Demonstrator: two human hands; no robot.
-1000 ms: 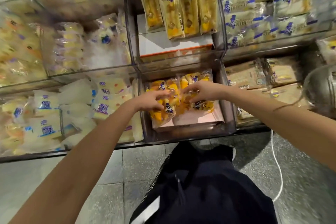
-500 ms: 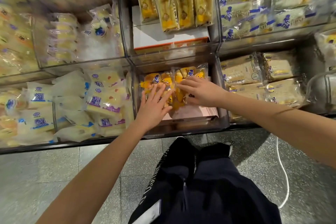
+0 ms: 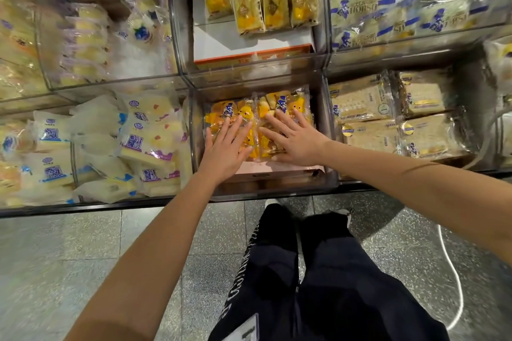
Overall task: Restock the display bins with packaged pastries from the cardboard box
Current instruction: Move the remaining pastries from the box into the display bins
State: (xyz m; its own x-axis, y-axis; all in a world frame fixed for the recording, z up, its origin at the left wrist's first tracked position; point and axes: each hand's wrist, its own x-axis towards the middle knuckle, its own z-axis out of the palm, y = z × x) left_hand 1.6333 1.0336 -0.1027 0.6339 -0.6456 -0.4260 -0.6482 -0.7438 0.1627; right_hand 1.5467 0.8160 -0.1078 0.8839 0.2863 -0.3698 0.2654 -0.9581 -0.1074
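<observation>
Head view: left grip (image 3: 225, 152) and right grip (image 3: 296, 141) now lie flat, fingers spread, holding nothing, pressing down on the orange pastries (image 3: 282, 104) in the low middle bin (image 3: 277, 187). A second ago the fingers were curled on those packs, shifting them. So this batch looks placed and is being settled. The pink base (image 3: 279, 167) shows in front: room for more. The box is out of view.

Left hand (image 3: 225, 151), right hand (image 3: 297, 141): flat, fingers spread, arms outstretched.
</observation>
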